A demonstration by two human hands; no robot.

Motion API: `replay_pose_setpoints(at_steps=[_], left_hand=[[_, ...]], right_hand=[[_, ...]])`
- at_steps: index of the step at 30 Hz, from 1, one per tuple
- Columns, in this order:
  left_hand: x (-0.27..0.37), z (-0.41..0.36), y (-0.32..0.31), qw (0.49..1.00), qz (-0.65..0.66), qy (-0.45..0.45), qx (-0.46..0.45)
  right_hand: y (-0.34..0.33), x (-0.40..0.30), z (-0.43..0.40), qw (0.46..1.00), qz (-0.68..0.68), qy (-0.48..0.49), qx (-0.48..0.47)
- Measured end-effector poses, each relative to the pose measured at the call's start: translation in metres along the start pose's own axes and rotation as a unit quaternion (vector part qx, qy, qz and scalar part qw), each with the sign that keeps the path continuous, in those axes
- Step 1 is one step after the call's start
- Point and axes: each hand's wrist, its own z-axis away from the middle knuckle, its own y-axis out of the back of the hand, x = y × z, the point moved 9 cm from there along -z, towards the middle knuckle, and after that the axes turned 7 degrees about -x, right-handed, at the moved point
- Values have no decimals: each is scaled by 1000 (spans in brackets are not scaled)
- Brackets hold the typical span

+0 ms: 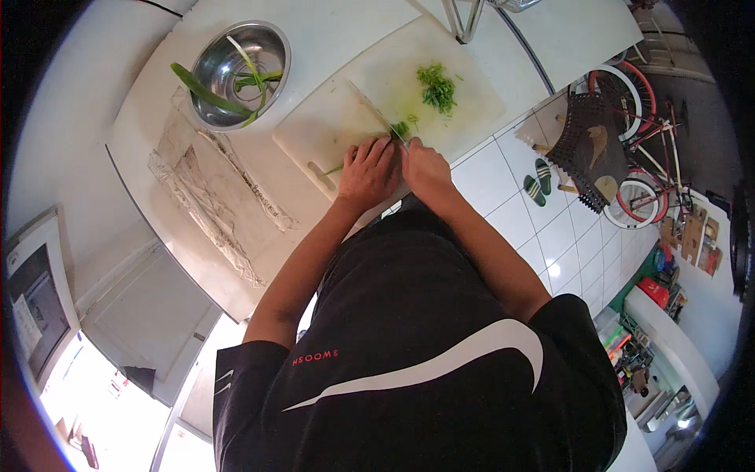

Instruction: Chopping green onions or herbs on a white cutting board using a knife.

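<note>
A white plastic cutting board lies on the table before me. My right hand grips a kitchen knife, its blade pointing away to the upper left. Beside it, my left hand presses green onion stalks on the board, its fingers close to the blade. A few cut bits lie against the knife. Farther right on the board is a pile of chopped green onion. At the upper left stands a steel bowl with long green onion leaves, some hanging over its rim.
A crumpled clear plastic bag lies on the table, left of the board. A metal stand touches the board's far edge. Beyond the table's right edge are a tiled floor, green slippers, a dark woven seat and a red bicycle.
</note>
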Motion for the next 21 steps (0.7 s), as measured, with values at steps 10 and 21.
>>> replay_pose_setpoints(at_steps=[10, 21], left_hand=[[-1, 1, 1, 1000, -14, -1, 10], [-4, 2, -3, 1000, 0, 7, -5]], right_hand=[[15, 4, 2, 999, -10, 21, -44], [24, 5, 13, 999, 9, -4, -42]])
